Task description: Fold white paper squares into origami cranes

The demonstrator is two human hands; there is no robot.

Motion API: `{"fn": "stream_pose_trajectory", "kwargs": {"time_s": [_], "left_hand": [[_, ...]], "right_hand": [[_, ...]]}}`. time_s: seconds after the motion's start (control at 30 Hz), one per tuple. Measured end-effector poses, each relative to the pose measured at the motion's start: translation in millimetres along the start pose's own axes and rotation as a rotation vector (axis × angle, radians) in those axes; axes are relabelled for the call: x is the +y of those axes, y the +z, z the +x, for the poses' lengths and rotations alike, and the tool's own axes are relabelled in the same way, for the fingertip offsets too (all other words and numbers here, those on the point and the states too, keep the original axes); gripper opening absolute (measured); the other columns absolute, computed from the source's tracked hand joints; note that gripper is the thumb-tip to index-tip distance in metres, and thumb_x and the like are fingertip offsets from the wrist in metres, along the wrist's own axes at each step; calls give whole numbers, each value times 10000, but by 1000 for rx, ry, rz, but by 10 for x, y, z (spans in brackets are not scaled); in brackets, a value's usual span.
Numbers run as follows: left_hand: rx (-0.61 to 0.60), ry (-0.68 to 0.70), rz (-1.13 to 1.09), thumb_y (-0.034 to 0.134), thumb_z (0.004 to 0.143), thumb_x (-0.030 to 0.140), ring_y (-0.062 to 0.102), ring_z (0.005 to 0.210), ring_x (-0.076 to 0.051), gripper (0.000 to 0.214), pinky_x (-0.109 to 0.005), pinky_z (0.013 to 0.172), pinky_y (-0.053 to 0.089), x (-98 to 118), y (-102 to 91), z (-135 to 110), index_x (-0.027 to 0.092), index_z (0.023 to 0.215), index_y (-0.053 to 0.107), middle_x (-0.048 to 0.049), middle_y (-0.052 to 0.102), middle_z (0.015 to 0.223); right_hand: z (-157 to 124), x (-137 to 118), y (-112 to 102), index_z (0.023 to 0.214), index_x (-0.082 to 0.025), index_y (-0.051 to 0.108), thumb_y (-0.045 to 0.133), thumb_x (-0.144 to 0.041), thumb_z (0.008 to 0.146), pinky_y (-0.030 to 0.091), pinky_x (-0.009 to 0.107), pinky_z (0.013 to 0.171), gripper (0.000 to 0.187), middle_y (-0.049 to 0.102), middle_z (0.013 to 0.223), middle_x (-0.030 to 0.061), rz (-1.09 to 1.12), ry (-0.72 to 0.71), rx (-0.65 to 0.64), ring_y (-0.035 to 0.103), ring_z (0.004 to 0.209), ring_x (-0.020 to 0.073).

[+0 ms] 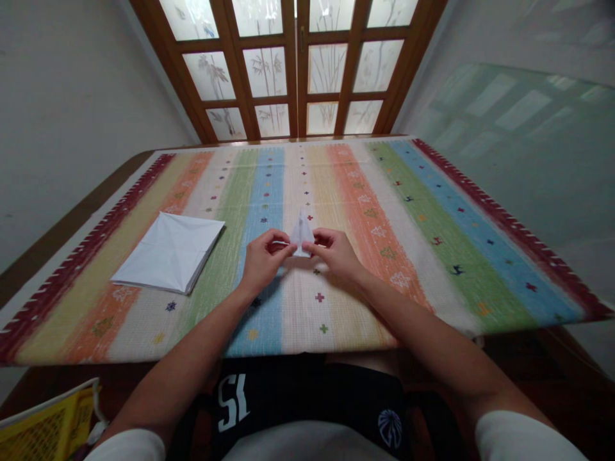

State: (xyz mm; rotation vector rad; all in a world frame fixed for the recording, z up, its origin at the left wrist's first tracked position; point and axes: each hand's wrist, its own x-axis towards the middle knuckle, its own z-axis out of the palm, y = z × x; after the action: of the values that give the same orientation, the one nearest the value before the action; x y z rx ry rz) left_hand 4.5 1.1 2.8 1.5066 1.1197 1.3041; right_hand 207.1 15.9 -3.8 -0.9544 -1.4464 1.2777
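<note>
The left hand (263,259) and right hand (336,253) pinch a small pointed fold of crisp white paper (302,237) upright between them, just above a striped woven cloth (408,269). A flat folded paper square (168,251) lies well left, with bare cloth between.

Folded paper (168,253) on tablecloth (413,256), L of origami piece (302,235), doors (288,70) behind.

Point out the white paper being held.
The narrow folded paper, pinched between the left hand and right hand. The other, a flat folded square, lies untouched on the striped cloth, left of the hands.
</note>
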Motion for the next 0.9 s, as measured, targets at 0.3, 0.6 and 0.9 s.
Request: {"fn": "stream_pose_trajectory", "kwargs": {"time_s": [0.3, 0.6, 0.9], "left_hand": [[18, 90, 122, 813, 904, 362, 786, 926, -209, 169, -311, 777, 680, -16, -15, -2, 211, 978, 816, -75, 807, 1023], [-68, 150, 110, 910, 843, 441, 766, 1042, -215, 333, -382, 895, 710, -9, 12, -47, 191, 1033, 798, -121, 732, 1242], [-49, 190, 191, 745, 965, 342, 721, 1194, -253, 189, -349, 856, 697, -46, -21, -21, 203, 1065, 825, -136, 755, 1273]], "right_hand": [[21, 67, -4, 1014, -237, 817, 967, -560, 708, 639, 335, 841, 469, 810, 981, 41, 288, 98, -71, 754, 867, 181], [25, 91, 10, 1000, -245, 809, 980, -550, 708, 642, 335, 800, 455, 793, 927, 27, 250, 16, -51, 755, 822, 182], [15, 55, -29, 1054, -256, 810, 939, -543, 786, 662, 324, 780, 414, 791, 1050, 45, 266, 15, -76, 739, 880, 182]]}}
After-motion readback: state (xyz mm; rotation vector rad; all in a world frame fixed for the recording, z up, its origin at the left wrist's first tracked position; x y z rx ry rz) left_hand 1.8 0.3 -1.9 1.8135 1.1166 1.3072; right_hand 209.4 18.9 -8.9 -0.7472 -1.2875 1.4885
